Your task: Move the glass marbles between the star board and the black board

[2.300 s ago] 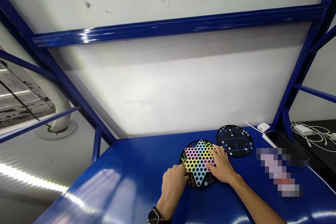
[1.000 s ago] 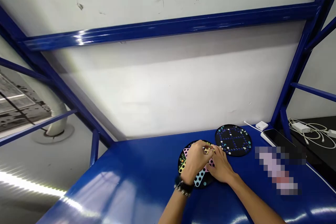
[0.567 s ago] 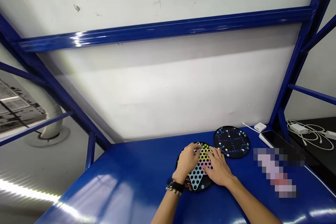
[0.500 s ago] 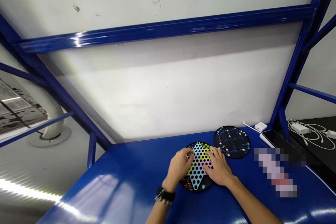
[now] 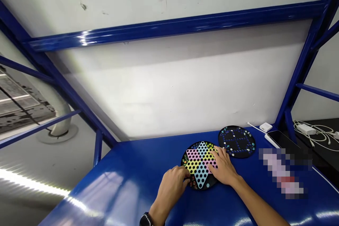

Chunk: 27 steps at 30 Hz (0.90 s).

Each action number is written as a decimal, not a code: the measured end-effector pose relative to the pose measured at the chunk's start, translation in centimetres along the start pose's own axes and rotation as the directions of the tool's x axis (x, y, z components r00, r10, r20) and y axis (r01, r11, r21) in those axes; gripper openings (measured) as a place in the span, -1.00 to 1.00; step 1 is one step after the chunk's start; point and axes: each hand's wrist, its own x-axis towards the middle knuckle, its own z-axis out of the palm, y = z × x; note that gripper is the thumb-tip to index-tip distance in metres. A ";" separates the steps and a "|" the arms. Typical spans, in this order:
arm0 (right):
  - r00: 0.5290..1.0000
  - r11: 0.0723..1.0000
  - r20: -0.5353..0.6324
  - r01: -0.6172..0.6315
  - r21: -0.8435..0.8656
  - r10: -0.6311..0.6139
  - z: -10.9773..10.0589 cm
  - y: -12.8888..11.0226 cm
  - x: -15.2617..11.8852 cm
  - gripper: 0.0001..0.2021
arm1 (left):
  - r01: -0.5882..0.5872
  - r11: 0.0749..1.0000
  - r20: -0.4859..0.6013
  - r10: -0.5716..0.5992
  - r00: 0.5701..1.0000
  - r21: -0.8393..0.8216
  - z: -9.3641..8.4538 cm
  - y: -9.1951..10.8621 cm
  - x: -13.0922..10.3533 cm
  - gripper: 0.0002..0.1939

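A round black Chinese checkers board [image 5: 208,185] lies on the blue table, with a star of light blue, yellow and pink holed triangles. Small coloured marbles [image 5: 194,183] sit in its rim, reddish ones at the lower left, green and yellow ones along the left and top. My left hand [image 5: 173,183] is at the board's left edge, fingers curled and thumb close to them over the rim; whatever is in the pinch is hidden. With fingers spread, my right hand [image 5: 224,167] rests on the right side of the board, covering part of the yellow and pink triangles.
Behind to the right lies a second round black board [image 5: 236,142] with small pieces. A phone [image 5: 282,140], a white charger [image 5: 265,127] and a cable are farther right, beside a blurred patch. Blue frame posts [image 5: 304,74] and a white wall stand around the table [image 5: 148,159].
My left hand has moved from the upper left of the star down and left to the board's rim, uncovering the pink triangle. My right hand stays on the board. The view shifts slightly.
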 end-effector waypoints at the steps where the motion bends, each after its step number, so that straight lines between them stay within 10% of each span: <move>1: 1.000 1.000 -0.001 0.001 -0.002 -0.001 0.0 0.0 0.0 -0.48 | -0.004 1.000 0.009 0.004 1.000 0.015 0.0 0.1 0.1 -0.77; 27: 1.000 1.000 0.002 0.009 0.018 -0.009 -0.2 0.0 0.1 -0.48 | 0.144 0.989 0.093 -0.146 0.985 0.036 -0.4 1.8 1.2 -0.84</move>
